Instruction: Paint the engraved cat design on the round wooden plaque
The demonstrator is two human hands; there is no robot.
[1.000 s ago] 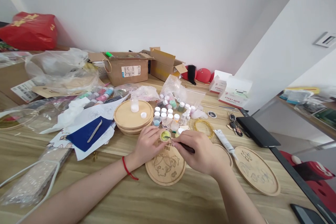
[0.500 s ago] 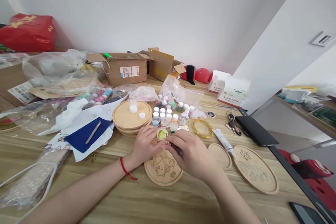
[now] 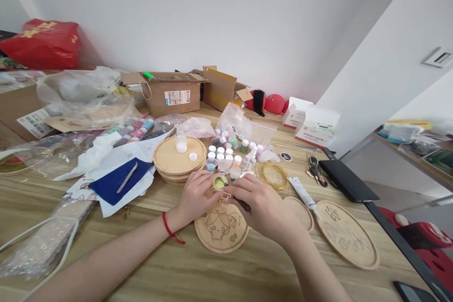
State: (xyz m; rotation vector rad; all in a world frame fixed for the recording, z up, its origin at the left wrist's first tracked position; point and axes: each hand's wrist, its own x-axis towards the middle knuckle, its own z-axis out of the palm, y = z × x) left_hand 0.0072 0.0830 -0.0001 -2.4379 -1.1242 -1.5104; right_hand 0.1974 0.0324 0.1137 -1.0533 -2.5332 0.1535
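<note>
My left hand [image 3: 196, 194], with a red cord at the wrist, is closed around a small cup of yellow-green material [image 3: 220, 182]. A dark-handled tool [image 3: 242, 203] is pinched in my right hand [image 3: 255, 202], its tip at the cup's opening. Below both hands lies a round wooden plate with a line drawing [image 3: 222, 232]; its upper edge is partly hidden by my fingers. White-capped jars [image 3: 229, 152] stand just beyond the cup. To the left, a stack of round wooden plates [image 3: 166, 156] bears a clear jar [image 3: 181, 143] and a white lid [image 3: 193, 156].
Tweezers [image 3: 127, 177] rest on a blue cloth [image 3: 106, 185] at the left. Toward the right are gold wire [image 3: 265, 178], a white tube [image 3: 301, 193], an oval drawn plate [image 3: 357, 250] and keys [image 3: 314, 170]. Cardboard boxes [image 3: 184, 104] stand behind.
The tool in my right hand has tilted, and its tip now shows at the cup. The cup leans slightly more toward me. The whole view has shifted a little.
</note>
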